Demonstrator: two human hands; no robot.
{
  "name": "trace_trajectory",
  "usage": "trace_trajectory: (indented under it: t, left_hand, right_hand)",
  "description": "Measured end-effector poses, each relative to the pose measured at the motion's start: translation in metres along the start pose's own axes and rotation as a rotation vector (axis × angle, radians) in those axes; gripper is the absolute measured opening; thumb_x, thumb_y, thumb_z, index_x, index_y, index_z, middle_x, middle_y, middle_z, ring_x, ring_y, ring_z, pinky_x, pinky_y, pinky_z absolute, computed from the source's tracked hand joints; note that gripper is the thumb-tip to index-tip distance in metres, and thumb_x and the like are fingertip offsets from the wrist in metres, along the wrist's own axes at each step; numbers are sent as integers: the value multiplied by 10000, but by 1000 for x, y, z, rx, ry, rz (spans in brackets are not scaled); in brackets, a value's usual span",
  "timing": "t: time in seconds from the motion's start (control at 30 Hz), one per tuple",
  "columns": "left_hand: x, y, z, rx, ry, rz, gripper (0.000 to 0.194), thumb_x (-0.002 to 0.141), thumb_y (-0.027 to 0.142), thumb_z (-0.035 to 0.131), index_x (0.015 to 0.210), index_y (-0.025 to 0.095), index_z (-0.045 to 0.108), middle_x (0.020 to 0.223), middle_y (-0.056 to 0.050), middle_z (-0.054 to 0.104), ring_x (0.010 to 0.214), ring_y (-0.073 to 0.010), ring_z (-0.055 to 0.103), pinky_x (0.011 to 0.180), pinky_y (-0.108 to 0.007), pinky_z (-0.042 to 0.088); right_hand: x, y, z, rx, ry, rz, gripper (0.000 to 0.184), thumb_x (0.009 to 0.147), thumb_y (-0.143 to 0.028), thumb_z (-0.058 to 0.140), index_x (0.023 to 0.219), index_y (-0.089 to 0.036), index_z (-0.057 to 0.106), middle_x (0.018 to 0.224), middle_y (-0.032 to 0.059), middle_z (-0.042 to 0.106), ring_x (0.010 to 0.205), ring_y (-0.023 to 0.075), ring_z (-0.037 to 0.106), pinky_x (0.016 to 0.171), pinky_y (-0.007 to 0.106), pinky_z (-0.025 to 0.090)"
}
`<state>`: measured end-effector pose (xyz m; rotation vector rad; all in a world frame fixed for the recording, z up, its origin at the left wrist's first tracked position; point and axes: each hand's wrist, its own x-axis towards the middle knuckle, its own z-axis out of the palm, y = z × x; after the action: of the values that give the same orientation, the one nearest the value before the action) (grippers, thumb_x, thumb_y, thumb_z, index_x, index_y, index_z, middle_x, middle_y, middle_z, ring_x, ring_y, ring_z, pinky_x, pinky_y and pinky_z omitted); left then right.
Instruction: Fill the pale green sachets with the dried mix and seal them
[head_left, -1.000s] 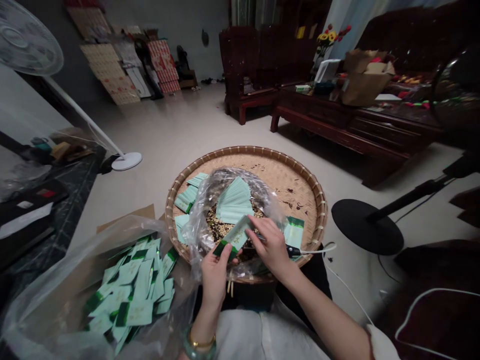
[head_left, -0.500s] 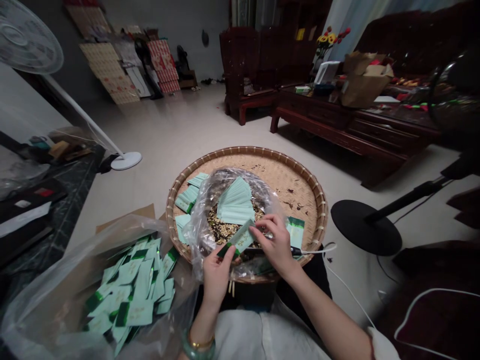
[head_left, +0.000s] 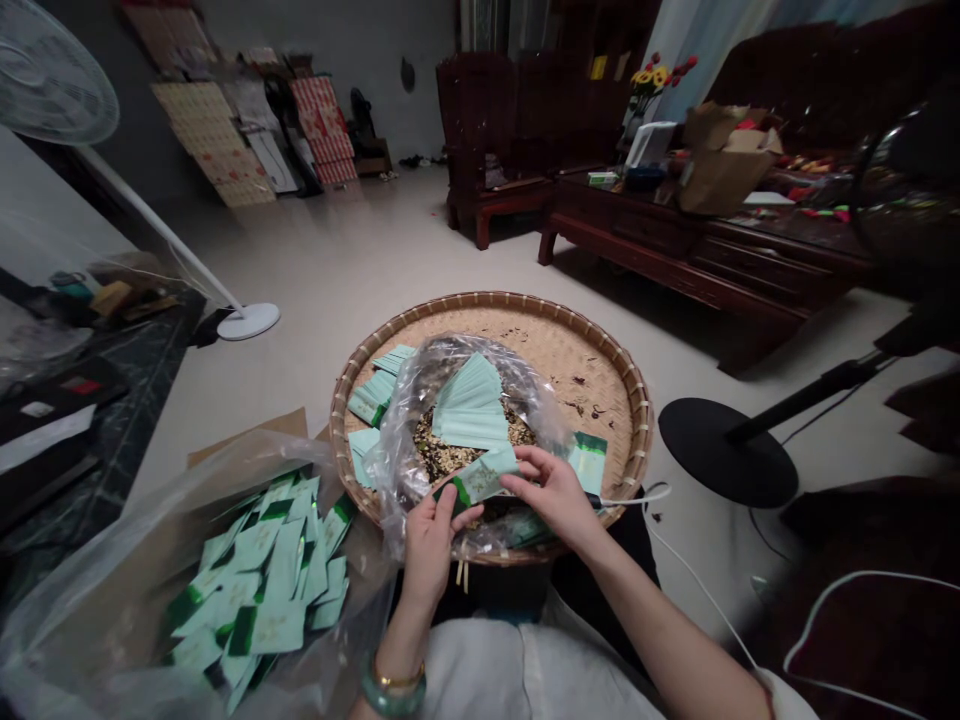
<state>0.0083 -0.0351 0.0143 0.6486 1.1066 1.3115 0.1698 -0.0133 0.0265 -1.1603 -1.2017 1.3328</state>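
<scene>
Between my two hands is a pale green sachet (head_left: pixel 486 474) with a dark green end, held over a clear plastic bag (head_left: pixel 401 440). My left hand (head_left: pixel 433 530) pinches the dark end; my right hand (head_left: pixel 551 495) grips the opposite end. Inside the open bag lie a loose dark and pale dried mix (head_left: pixel 442 458) and a fanned stack of pale green sachets (head_left: pixel 471 405). The bag rests in a round woven bamboo tray (head_left: pixel 592 345). More sachets (head_left: pixel 373 395) lie at the tray's left, and another sachet (head_left: pixel 589 460) at its right. A white-corded tool (head_left: pixel 596 502) is partly hidden behind my right hand.
At lower left, a large clear bag (head_left: pixel 90 600) holds many green sachets (head_left: pixel 274 580). A white fan base (head_left: pixel 249 321) stands on the floor to the left, a black fan base (head_left: pixel 727 452) to the right. A white cord (head_left: pixel 697 580) trails at right. Beyond is a dark wooden table (head_left: pixel 675 240).
The sachet has turned so that its printed face shows more broadly. Both hands have shifted their fingers slightly on it, and the whole view has moved a little.
</scene>
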Motion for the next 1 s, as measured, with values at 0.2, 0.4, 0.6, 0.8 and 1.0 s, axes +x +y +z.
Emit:
trace_trajectory:
  t: [0.2, 0.4, 0.6, 0.8, 1.0]
  left_hand:
    - [-1, 4, 2, 8, -57, -48, 412, 667, 438, 729, 918, 112, 706, 957, -89, 714, 896, -238, 673, 747, -367, 603]
    - [-2, 4, 2, 112, -94, -73, 460, 708, 459, 691, 1008, 110, 690, 1003, -124, 704, 901, -256, 673, 749, -385, 588]
    - [-4, 4, -2, 959, -22, 779, 554, 736, 295, 710, 1262, 229, 549, 1345, -136, 533, 1255, -331, 428, 1033, -526, 351]
    - [5, -4, -3, 1280, -273, 963, 621, 818, 84, 532, 1403, 218, 370, 1323, -123, 546, 1130, -289, 485, 955, -489, 426]
    - [13, -5, -5, 1219, -282, 976, 590, 791, 91, 589, 1347, 187, 417, 1246, -120, 583, 1100, -271, 489, 938, -466, 450]
  right_hand:
    - [-5, -14, -11, 90, -238, 107, 395, 672, -488, 723, 895, -164, 687, 848, 39, 712, 809, 202, 648, 814, 360, 504]
    - [-10, -9, -13, 63, -344, 185, 493, 745, -609, 597, 916, -159, 702, 826, 42, 711, 794, 206, 631, 841, 387, 476]
    - [-5, -3, -11, -35, -229, 116, 525, 802, -652, 480, 874, -180, 700, 877, 53, 696, 876, 223, 600, 914, 409, 420]
    - [0, -1, -4, -71, -239, 104, 561, 776, -679, 485, 713, -143, 640, 715, 30, 629, 705, 174, 542, 745, 328, 444]
    - [9, -3, -4, -93, -228, 102, 580, 777, -693, 457, 672, -135, 577, 643, 7, 556, 635, 137, 480, 644, 268, 403]
